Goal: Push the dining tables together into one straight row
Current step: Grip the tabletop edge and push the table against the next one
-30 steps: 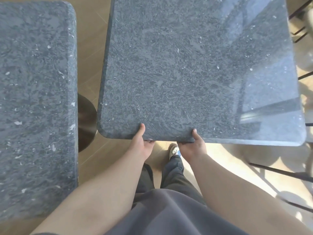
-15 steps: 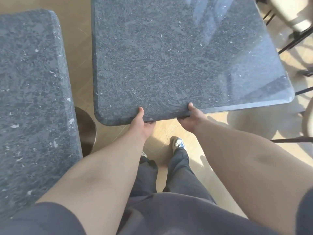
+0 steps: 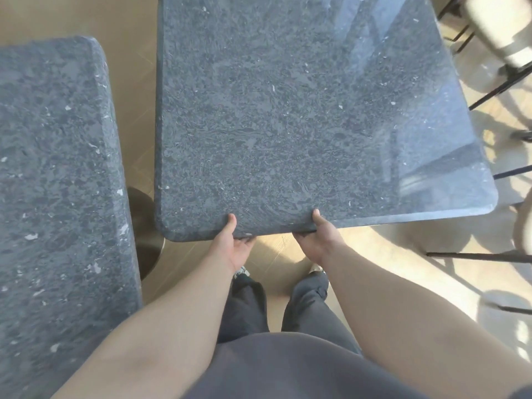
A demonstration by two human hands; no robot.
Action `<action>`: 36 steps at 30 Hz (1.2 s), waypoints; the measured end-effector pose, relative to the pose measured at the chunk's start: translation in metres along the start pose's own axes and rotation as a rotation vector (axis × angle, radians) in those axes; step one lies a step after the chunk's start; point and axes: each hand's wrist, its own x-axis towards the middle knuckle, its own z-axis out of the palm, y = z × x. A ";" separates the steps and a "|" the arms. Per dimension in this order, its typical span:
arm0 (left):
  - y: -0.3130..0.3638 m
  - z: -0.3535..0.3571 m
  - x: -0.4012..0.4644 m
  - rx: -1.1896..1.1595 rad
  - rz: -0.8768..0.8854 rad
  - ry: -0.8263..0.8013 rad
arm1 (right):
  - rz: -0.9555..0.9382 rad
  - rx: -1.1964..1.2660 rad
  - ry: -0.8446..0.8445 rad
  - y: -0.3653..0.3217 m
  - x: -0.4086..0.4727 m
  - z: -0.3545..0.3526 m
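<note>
A dark grey stone-topped dining table (image 3: pixel 302 116) fills the middle and right of the view. My left hand (image 3: pixel 233 246) and my right hand (image 3: pixel 319 240) both grip its near edge, thumbs on top, fingers underneath. A second table (image 3: pixel 57 182) of the same stone runs along the left side. A strip of wooden floor separates the two tops, narrower near me than farther away. The left table's near end reaches closer to me than the held table's edge.
A round metal table base (image 3: pixel 144 226) shows on the floor in the gap. Black chair legs (image 3: pixel 478 256) and a pale chair seat (image 3: pixel 498 30) stand to the right. My legs and shoes (image 3: pixel 316 269) are below the held edge.
The held table has shifted away from me and turned in the view. The gap to the left table looks narrower than one second ago. Both hands keep the same grip.
</note>
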 end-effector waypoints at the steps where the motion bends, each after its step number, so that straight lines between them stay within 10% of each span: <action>1: 0.000 0.000 0.000 0.004 0.009 0.000 | 0.001 -0.010 -0.017 0.000 0.002 -0.002; 36: -0.031 -0.027 -0.015 -0.014 0.054 -0.057 | -0.081 -0.108 -0.004 0.015 -0.014 -0.035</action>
